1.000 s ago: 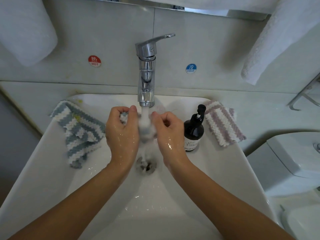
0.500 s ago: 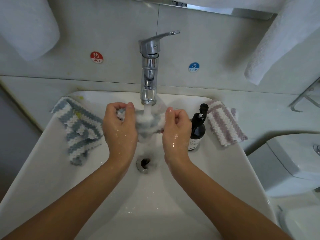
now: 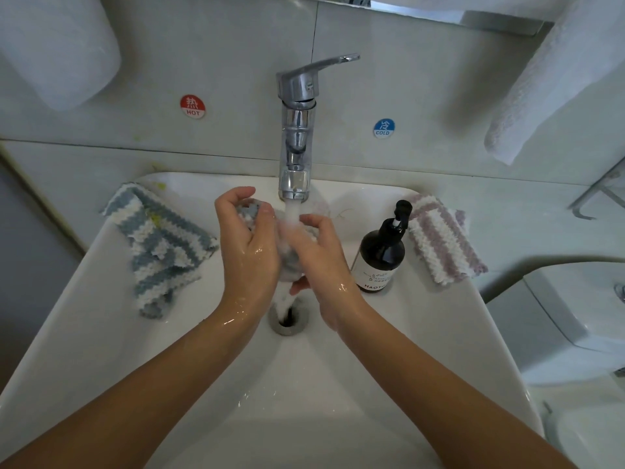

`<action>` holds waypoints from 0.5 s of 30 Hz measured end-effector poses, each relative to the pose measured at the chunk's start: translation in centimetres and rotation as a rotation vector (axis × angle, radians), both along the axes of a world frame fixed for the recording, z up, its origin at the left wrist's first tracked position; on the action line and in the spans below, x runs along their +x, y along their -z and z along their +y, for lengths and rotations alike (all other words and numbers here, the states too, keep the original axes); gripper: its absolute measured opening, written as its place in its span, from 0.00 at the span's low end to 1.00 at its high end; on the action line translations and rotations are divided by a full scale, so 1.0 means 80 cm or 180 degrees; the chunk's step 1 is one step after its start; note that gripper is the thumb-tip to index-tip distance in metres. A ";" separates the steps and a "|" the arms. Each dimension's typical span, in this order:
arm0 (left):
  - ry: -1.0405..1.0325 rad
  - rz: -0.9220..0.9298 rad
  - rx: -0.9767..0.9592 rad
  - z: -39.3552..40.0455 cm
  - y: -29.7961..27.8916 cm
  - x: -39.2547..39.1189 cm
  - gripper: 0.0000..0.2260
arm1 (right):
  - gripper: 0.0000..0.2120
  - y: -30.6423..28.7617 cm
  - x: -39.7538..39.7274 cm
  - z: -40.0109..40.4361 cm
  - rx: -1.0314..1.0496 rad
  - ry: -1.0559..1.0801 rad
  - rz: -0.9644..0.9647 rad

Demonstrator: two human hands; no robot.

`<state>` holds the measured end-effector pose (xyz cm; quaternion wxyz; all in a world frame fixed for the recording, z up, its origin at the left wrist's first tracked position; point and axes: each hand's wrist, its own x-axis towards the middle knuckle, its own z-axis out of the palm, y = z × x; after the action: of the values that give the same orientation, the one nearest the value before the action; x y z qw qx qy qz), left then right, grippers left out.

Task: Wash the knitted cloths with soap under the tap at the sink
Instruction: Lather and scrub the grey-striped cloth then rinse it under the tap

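Hands: left hand point(image 3: 248, 245) and right hand point(image 3: 318, 255) together, clamped on grey cloth point(image 3: 287, 252) under tap point(image 3: 296, 130) | Risk: wet cloth slips toward drain point(image 3: 288, 316); soap bottle point(image 3: 382, 255) beside wrist may tip.

White towels point(image 3: 544, 79) hang above; HOT sticker point(image 3: 192, 106) and COLD sticker point(image 3: 384, 128) flank the wall.

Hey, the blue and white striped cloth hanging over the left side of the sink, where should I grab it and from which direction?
Take the blue striped cloth by its upper part, which lies flat on the sink rim, pinching from above. Its lower end droops crumpled into the basin and would probably bunch. The left hand is nearest, but both it and the right hand are busy with the cloth under the tap.
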<state>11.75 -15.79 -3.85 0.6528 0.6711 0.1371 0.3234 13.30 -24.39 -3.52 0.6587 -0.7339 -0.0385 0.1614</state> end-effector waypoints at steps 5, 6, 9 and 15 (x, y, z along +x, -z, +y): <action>-0.0156 0.0284 -0.0128 0.004 0.000 0.004 0.07 | 0.15 -0.003 -0.006 0.006 0.0213 0.0071 -0.0292; -0.0169 0.0395 -0.0138 0.006 0.001 0.006 0.06 | 0.14 -0.003 -0.005 0.005 0.0268 0.0193 -0.0437; 0.0021 0.0719 -0.0077 0.006 0.002 0.007 0.08 | 0.16 0.001 -0.002 0.002 0.0226 0.0405 -0.0786; 0.0510 0.1003 0.0060 -0.004 0.003 -0.002 0.16 | 0.21 0.002 -0.004 0.002 0.0334 0.0446 -0.0806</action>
<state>11.57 -16.12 -4.06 0.6406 0.7284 0.1808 0.1625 13.02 -24.23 -3.70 0.6957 -0.7138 -0.0783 0.0189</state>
